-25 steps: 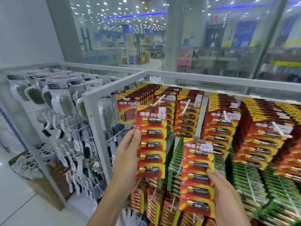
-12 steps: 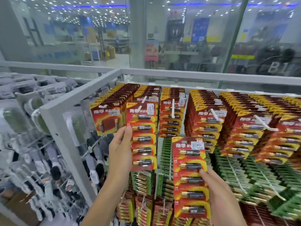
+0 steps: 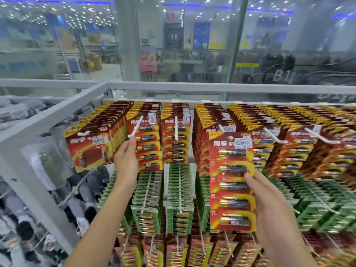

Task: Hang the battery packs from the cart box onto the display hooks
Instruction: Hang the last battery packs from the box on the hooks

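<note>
A white metal display rack (image 3: 57, 120) stands in a shop before a glass wall (image 3: 192, 45) marked "B1". Red-and-yellow battery packs fill its upper hooks, green packs (image 3: 179, 182) hang below. The right hand (image 3: 269, 205) grips a strip of batteries (image 3: 232, 182) with a sticker reading "12.00", held in front of the hanging rows. The left hand (image 3: 126, 160) pinches the tip of a white hook (image 3: 136, 127) carrying a hung strip (image 3: 147, 143).
</note>
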A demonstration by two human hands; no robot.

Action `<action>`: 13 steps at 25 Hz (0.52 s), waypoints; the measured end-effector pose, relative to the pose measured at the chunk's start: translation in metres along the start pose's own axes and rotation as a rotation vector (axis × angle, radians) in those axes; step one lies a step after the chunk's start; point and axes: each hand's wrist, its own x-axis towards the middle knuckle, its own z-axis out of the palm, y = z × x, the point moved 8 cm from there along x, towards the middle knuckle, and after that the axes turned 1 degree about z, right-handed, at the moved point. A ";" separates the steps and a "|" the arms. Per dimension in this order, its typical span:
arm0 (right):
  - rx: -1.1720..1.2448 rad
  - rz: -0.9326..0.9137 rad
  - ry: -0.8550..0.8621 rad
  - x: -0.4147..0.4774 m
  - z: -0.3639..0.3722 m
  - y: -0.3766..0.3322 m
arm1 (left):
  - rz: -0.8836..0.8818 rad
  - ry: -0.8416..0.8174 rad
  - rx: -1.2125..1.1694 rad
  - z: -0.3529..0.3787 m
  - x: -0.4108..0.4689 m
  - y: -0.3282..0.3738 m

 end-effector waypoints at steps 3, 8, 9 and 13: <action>-0.019 -0.002 0.028 0.003 -0.002 -0.003 | 0.028 -0.008 0.058 -0.004 0.003 -0.004; -0.033 -0.008 0.058 0.027 0.005 0.007 | 0.126 -0.015 0.149 -0.008 0.000 -0.001; -0.069 -0.021 0.055 0.033 0.011 0.005 | 0.141 -0.015 0.161 -0.008 -0.002 0.000; -0.210 -0.104 0.059 0.055 0.020 -0.002 | 0.212 -0.023 0.217 -0.008 -0.007 0.007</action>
